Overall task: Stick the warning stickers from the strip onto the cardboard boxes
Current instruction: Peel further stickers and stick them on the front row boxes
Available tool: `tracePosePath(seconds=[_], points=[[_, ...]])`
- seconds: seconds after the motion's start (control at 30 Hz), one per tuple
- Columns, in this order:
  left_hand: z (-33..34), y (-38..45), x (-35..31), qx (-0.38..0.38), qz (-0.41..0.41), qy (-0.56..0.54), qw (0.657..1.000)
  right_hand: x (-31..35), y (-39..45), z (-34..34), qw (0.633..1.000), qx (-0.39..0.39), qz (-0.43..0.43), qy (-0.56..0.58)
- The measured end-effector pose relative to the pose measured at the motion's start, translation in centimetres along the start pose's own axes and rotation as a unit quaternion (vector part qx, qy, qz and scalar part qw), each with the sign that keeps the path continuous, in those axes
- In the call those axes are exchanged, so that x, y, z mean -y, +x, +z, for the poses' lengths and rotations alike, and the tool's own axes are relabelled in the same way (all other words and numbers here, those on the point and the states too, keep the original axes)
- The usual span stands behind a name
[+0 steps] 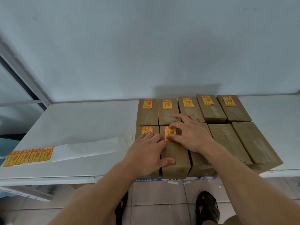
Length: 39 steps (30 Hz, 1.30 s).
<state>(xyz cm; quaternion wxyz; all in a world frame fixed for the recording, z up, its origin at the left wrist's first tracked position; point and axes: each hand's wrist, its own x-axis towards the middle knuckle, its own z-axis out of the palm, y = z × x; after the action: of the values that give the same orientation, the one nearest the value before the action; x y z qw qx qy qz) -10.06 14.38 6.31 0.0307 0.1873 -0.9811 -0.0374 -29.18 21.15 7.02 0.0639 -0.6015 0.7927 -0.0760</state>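
Fresh warning sticker [170, 133] on far end of second front-row box [175, 153], being smoothed down: right hand [192, 133] laid over it, thumb and fingertips pressing its edges, fingers fairly straight, not clenched, nothing grasped. Left hand [146, 155] flat across first front-row box [146, 135] and its neighbour, thumb on near end of the second box, probably bracing so the box stays put under the pressing; fingers relaxed, holding nothing. Ten cardboard boxes in two rows of five, packed tight, taped shut, contents not visible. Back row [193, 108] all stickered at far ends, same placement as front, likely for consistency. Front row: two done, remaining three boxes [227, 142] bare. Sticker strip [28, 155] well apart on left of table [81, 120], four stickers left on white backing paper, enough for the rest.
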Motion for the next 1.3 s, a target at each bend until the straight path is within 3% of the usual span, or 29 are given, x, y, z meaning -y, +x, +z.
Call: tracePosePath(seconds=[1.0, 1.17, 1.3], points=[[0.2, -0.4, 0.0, -0.003, 0.006, -0.003, 1.0, 1.3, 0.3, 0.3, 1.0, 0.022, 0.02, 0.002], [-0.6, -1.4, 0.7, -0.022, 0.005, -0.014, 1.0, 2.2, -0.2, -0.1, 1.0, -0.005, -0.019, 0.016], [-2.2, -3.7, 3.2, -0.082, 0.012, 0.037, 0.996, 4.4, 0.1, -1.2, 0.996, -0.03, -0.078, -0.005]])
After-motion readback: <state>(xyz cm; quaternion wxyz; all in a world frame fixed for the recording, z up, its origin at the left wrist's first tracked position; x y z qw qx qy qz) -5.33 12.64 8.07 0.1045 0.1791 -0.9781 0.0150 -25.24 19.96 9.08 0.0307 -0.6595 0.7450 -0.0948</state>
